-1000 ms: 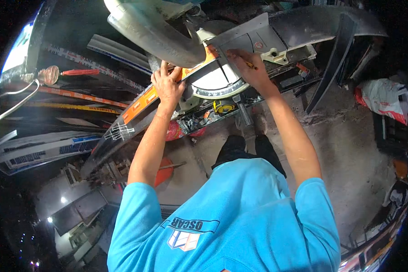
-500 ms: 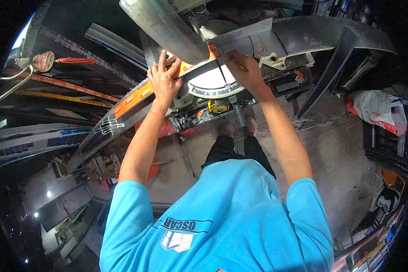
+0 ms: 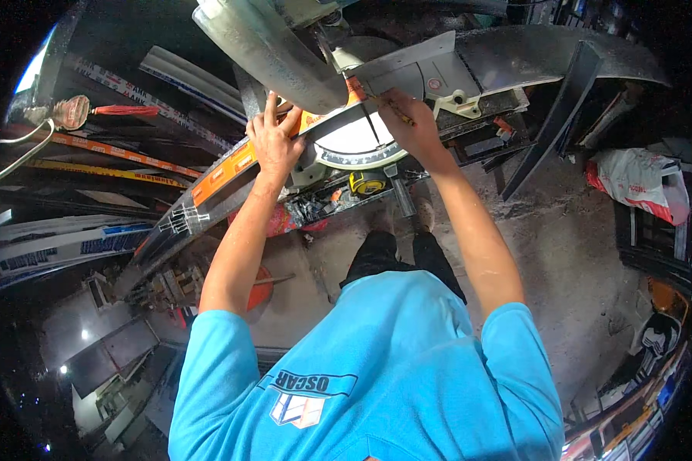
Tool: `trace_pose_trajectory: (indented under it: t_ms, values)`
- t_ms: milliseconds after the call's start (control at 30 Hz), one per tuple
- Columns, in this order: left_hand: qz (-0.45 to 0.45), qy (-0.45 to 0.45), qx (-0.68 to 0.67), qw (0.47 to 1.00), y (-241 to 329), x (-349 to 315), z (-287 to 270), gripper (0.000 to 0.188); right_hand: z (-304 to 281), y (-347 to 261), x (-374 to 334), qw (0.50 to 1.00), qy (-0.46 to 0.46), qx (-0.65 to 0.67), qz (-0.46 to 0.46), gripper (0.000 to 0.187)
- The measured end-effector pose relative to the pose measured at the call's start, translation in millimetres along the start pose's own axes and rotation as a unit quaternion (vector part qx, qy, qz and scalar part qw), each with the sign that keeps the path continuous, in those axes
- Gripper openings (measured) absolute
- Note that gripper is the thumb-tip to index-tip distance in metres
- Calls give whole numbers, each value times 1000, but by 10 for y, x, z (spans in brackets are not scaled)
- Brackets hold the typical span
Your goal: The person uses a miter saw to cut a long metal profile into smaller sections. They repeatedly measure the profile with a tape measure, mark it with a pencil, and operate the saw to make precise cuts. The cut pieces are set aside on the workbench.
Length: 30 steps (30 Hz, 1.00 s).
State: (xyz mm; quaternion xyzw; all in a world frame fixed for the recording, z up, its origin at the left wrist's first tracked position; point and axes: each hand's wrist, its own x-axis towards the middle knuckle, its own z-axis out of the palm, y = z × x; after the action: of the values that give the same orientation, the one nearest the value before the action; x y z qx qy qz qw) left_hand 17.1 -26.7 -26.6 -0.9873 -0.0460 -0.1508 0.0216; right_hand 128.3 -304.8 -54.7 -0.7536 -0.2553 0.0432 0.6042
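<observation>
My left hand (image 3: 275, 146) presses down with spread fingers on a long metal profile wrapped in orange film (image 3: 223, 175). The profile lies along the saw bench and runs onto the miter saw's round white turntable (image 3: 346, 140). In the closed fingers of my right hand (image 3: 414, 132) is a thin, yellowish pencil (image 3: 400, 114); its tip is near the orange end of the profile (image 3: 354, 89), at the saw's slot. The saw's raised grey guard (image 3: 273, 54) hangs over the profile, just beyond my left hand.
A yellow and black tape measure (image 3: 367, 181) lies among clutter at the bench's front edge. A dark strip (image 3: 552, 123) leans against the bench at the right. Many long profiles (image 3: 77, 238) are stacked at the left. A white and red bag (image 3: 640, 183) stands at far right.
My right hand with the pencil has shifted slightly left. My left hand stays on the profile, having moved only slightly.
</observation>
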Motion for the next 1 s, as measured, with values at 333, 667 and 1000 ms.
trace_pose_trajectory:
  t_ms: [333,667,1000]
  values:
    - [2,-12,32,999,-7,7,10,71,63,0,40,998,38,-30,-30,19]
    - [1,-11,16,1000,18,13,-34,68,77,33,28,996,49,-45,-54,22]
    - [10,2,23,1000,4,4,1,68,81,16,9,995,41,-59,-73,20]
